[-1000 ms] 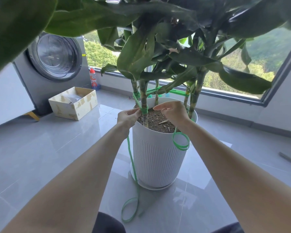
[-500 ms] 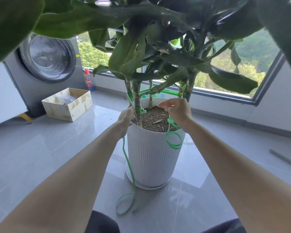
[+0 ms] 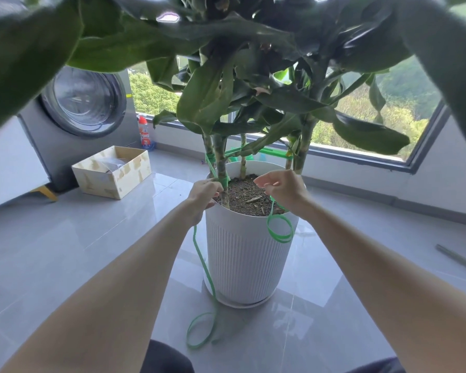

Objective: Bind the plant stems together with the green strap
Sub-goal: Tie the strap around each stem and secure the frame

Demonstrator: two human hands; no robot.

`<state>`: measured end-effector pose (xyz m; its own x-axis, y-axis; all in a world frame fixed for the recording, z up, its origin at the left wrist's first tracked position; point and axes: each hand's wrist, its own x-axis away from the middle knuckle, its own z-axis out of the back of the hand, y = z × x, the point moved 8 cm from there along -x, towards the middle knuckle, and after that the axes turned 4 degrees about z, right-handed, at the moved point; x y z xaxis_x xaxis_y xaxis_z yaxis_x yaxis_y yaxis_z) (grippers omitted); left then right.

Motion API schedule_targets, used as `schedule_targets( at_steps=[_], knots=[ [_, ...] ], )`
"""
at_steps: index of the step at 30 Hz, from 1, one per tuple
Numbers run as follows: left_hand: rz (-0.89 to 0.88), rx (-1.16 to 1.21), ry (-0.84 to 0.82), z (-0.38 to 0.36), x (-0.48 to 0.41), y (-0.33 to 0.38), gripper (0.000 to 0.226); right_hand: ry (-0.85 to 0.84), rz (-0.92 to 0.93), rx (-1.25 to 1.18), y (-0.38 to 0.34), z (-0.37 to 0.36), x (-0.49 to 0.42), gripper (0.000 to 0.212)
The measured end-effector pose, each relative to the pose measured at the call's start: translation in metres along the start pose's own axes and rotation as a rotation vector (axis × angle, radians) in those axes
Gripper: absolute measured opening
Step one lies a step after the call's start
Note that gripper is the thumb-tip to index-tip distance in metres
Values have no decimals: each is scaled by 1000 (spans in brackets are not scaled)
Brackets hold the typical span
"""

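A tall leafy plant with several stems grows from soil in a ribbed white pot. A green strap wraps the left stems near the soil and runs between stems higher up. My left hand grips the strap beside the left stem at the pot's rim; a long tail hangs from it down to a loop on the floor. My right hand hovers over the soil at the right rim, fingers loosely curled, with the strap's other end hanging below it in a loop; whether it pinches that end is unclear.
A washing machine stands at the back left with an open cardboard box in front of it. A red-capped bottle stands by the window sill. A thin rod lies on the grey tiled floor at right. Big leaves overhang the top.
The view has shifted slightly left and closer. My right hand has lifted and spread a little above the soil. My left hand stays on the strap at the left stem.
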<state>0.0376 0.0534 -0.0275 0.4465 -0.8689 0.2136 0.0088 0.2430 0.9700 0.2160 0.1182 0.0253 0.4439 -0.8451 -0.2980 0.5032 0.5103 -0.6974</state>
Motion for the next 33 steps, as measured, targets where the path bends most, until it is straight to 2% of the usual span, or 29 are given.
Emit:
schedule_targets(
  at_steps=[4, 11, 15, 20, 24, 28, 33],
  knots=[
    [-19, -4, 18, 3, -1, 1, 24, -25, 28, 1, -10, -9, -7, 38],
    [-45, 15, 45, 7, -1, 5, 17, -183, 45, -3, -19, -48, -25, 39],
    [-91, -22, 54, 8, -2, 9, 19, -270, 25, 1, -18, -66, -29, 32],
    [-111, -22, 74, 8, 1, 12, 13, -302, 44, 110, -12, -64, -30, 5],
    [-106, -29, 99, 8, 3, 13, 13, -331, 25, 88, -6, -52, -23, 17],
    [-99, -40, 113, 8, 5, 13, 13, -245, 9, 36, -5, -26, -18, 22],
    [-78, -11, 142, 8, 11, 12, 16, -221, 0, -11, -1, -4, -5, 32]
  ],
)
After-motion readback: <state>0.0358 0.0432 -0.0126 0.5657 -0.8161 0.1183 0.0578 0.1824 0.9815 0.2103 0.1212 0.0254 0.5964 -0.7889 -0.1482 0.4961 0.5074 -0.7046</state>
